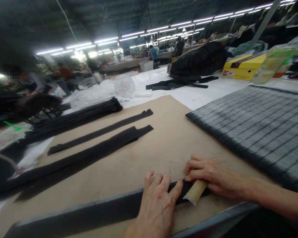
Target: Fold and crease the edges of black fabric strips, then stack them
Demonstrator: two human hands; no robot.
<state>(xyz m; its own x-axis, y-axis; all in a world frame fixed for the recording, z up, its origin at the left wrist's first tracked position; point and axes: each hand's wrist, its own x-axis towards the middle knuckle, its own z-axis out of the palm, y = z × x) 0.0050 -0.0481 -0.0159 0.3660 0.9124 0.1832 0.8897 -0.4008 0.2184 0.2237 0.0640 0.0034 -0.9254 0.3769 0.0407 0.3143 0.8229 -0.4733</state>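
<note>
A long black fabric strip (94,211) lies along the near side of the tan board, with a greyish line along its far edge. My left hand (158,201) presses down on the strip, fingers bent over its far edge and thumb pointing toward my right hand. Just to the right, my right hand (210,175) is closed, its fingertips pinching at the strip's edge. From under its palm sticks out a tan flat piece (196,191) with a pale, ragged end; its exact kind is unclear. The strip's right end is partly hidden beneath my right hand.
More black strips (101,132) lie beyond on the board (173,138), beside a stack of black strips (84,115). A striped grey fabric panel (257,122) covers the right. Farther back are a yellow box (245,66), a plastic cup (272,64) and a dark bundle (200,59).
</note>
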